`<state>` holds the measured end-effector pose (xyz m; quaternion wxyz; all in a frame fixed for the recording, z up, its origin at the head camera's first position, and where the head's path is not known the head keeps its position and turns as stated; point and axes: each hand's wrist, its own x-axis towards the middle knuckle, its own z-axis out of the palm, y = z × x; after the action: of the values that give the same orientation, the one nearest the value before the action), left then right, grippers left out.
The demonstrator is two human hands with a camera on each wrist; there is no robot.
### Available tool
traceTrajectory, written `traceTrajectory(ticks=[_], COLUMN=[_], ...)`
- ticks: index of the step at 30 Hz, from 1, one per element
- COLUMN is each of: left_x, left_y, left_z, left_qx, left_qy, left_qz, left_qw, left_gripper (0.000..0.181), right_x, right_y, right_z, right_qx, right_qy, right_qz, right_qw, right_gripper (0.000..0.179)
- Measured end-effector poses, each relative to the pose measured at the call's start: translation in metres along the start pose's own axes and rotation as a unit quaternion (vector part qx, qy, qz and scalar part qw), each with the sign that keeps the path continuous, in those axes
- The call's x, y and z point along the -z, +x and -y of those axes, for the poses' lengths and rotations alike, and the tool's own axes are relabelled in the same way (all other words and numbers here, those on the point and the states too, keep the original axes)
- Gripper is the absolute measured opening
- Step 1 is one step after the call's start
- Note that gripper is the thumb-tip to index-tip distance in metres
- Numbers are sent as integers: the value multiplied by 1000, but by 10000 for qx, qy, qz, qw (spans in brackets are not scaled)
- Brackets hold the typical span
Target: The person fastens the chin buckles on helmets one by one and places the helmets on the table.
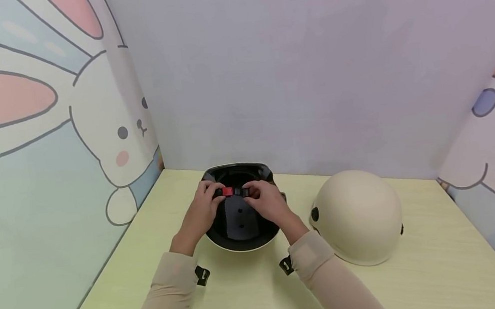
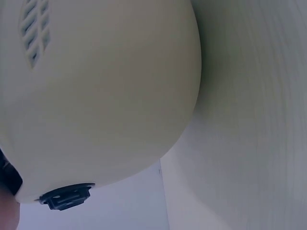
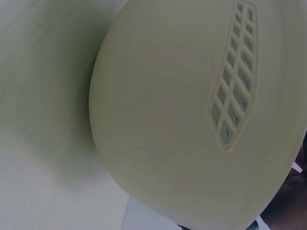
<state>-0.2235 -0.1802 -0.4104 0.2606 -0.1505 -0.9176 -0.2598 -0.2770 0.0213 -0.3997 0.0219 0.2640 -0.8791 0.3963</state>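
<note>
An upturned cream helmet rests on the table with its black inside facing up. Across its opening runs a chin strap buckle, red on the left and black on the right. My left hand pinches the red end between thumb and fingers. With thumb and fingertips my right hand pinches the black strap end. The two buckle parts meet in the middle. In the left wrist view the helmet's cream shell fills most of the picture; the right wrist view shows its vent grille.
A second cream helmet sits dome up to the right, a black round fitting on its side. The pale yellow table meets a plain wall behind. Cartoon-printed panels stand on both sides.
</note>
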Motion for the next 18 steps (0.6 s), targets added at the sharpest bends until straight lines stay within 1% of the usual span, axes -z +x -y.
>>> traceTrajectory(ticks=[4,8,12,15,18], left_x=[0,-1,-4,-7,-7], left_y=[1,1,2,1,1], left_z=[-1,-2,-2,-1,1], left_qx=[-92,-169,-387,-487,-477], left_qy=[46,236,446,529,537], left_qz=[132,209,251,240,156], left_qw=[9999,9994,9979,9971,9973], left_gripper=[22,21,20,21,21], right_x=[-1,-1,-3,-4,-6], right_y=[-1,-3,-4,-4,-3], right_z=[1,3,7,10,13], right_qx=[158,409,543,618,644], right_qy=[-103,-234,-375,-343,-269], right_qz=[58,49,24,63,70], right_qw=[9998,9989,9978,9975,9975], right_gripper=[29,29,28,29,30])
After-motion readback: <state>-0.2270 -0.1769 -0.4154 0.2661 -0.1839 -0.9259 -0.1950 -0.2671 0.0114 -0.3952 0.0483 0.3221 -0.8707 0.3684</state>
